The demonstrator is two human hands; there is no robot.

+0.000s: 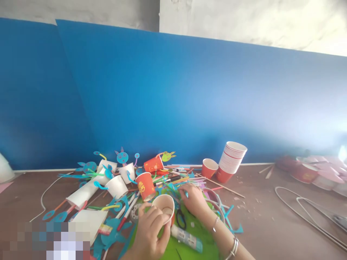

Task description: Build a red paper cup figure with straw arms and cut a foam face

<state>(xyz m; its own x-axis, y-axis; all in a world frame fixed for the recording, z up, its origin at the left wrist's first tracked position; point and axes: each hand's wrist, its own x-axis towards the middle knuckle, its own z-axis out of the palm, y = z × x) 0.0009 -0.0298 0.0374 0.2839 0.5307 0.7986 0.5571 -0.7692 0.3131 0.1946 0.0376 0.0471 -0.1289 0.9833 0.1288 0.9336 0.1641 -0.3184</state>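
Cup [163, 201], just one, is gripped at the rim by my left hand [151, 226] above green sheet [210, 247]; whether my right hand [193, 196] grips anything, I can't tell. I count one glue stick [187, 238], one red cup [209, 168], one nested cup stack [231, 159].

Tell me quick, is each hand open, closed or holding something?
Left hand: closed, holding a paper cup.
Right hand: can't tell if it's holding anything.

We can read no words for certain: the yellow lettering [142, 187] on the standing red cup [147, 185], left of the middle, is too blurred, and the print on the near pale tube [187, 238] too small.
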